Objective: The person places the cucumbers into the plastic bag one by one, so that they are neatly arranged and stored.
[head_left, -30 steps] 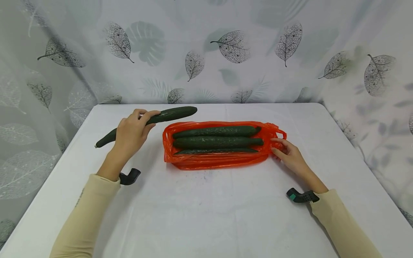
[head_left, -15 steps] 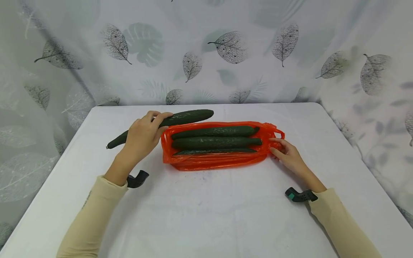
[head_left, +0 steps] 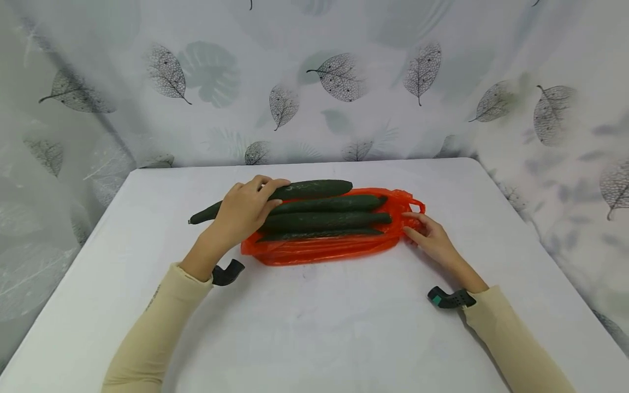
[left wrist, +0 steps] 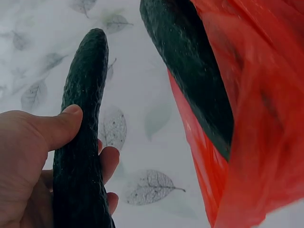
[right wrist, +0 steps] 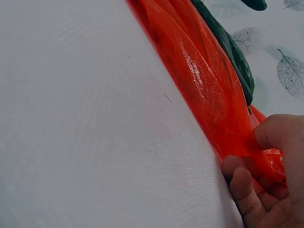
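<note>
My left hand (head_left: 241,213) grips a long dark green cucumber (head_left: 316,189) above the far left part of an open red plastic bag (head_left: 314,255). In the left wrist view, the thumb lies along one side of that cucumber (left wrist: 80,175) and fingertips wrap the other. Three cucumbers lie side by side in the bag: a far one (head_left: 344,204), a middle one (head_left: 334,221) and a near one (head_left: 324,234) partly covered by red plastic. At the bag's right end, my right hand (head_left: 434,245) pinches the gathered plastic between thumb and fingers, also visible in the right wrist view.
A white-covered table (head_left: 314,338) supports the bag. Behind it hangs a curtain (head_left: 221,125) printed with leaves. Each wrist wears a black device, one on the left (head_left: 228,273) and one on the right (head_left: 449,298).
My left hand has carried the cucumber rightward and slightly nearer, from left of the bag to over its far left edge. The right hand keeps hold of the bag's end.
</note>
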Action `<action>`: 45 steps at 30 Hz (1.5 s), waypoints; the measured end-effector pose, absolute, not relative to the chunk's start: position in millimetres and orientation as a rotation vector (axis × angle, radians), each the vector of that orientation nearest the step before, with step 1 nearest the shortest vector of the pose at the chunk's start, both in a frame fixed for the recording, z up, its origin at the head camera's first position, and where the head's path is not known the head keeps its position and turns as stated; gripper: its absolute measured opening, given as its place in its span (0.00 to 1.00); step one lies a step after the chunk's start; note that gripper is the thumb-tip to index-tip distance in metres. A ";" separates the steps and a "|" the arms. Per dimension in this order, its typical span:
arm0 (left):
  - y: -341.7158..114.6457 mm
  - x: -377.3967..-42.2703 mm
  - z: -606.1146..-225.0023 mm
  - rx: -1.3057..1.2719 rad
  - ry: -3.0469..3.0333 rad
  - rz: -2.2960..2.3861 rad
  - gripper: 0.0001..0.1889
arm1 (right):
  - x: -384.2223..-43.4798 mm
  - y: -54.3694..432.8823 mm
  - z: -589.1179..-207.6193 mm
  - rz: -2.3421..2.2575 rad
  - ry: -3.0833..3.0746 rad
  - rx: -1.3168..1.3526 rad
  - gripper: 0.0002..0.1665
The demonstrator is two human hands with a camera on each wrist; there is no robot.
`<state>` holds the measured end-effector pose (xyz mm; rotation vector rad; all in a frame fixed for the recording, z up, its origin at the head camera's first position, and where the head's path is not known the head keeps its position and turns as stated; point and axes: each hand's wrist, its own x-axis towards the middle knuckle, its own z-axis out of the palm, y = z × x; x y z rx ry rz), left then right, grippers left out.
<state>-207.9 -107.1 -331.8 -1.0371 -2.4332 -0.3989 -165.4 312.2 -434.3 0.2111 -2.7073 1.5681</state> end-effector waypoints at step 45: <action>-31.9 -222.2 -363.7 -1.181 -2.690 -0.525 0.20 | -150.9 294.5 -404.2 1.549 -2.740 0.176 0.23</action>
